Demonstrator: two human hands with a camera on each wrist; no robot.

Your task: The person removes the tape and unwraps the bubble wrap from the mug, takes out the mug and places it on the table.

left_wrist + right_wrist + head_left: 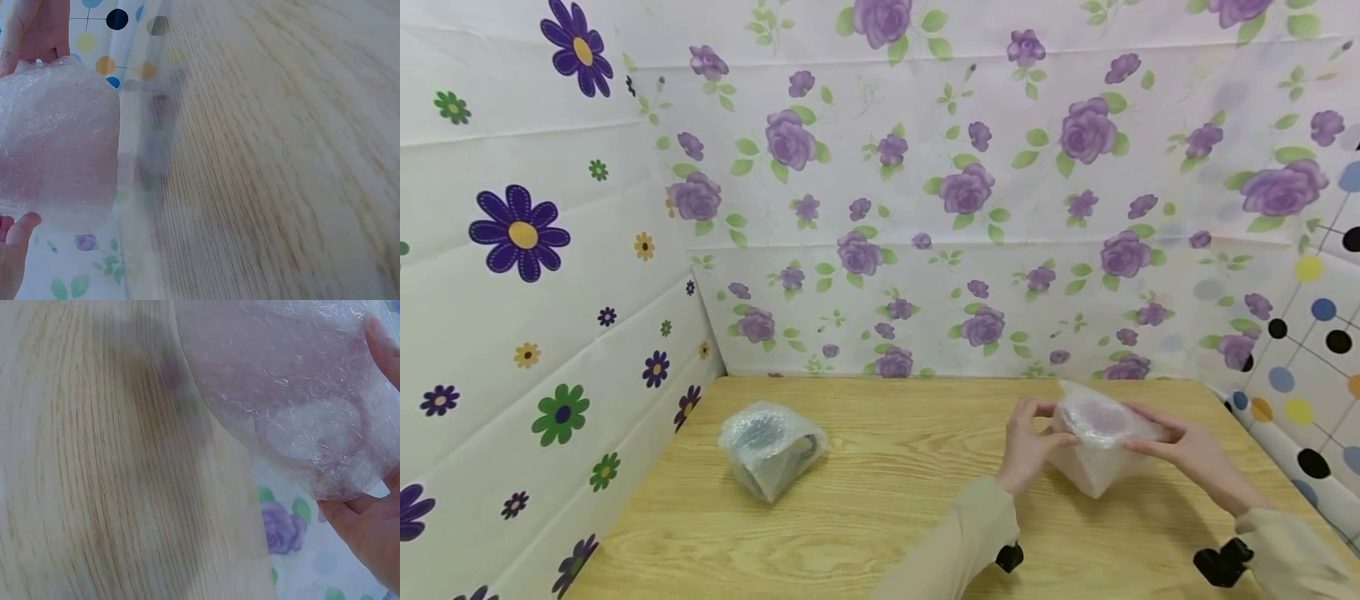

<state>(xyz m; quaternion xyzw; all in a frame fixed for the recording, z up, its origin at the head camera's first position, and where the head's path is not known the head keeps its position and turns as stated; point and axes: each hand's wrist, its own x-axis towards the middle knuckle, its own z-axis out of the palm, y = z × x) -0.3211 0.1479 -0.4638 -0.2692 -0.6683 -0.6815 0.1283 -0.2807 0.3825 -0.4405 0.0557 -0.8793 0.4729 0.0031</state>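
A pink mug wrapped in bubble wrap (1097,442) is held just above the right part of the table; a loop like a handle shows through the wrap in the right wrist view. My left hand (1028,446) grips its left side, thumb in front and fingers behind. On the opposite side my right hand (1198,458) holds the wrap between thumb and fingers. The wrap's top rises to a loose point. A second bubble-wrapped bundle (767,446), with something dark and a dark loop inside, lies on the table at the left, untouched.
The wood-grain table (880,500) is bordered by a purple-rose cloth (880,208) behind, a daisy-patterned cloth (550,333) on the left and a dotted cloth (1322,383) on the right. Black devices are strapped below both wrists.
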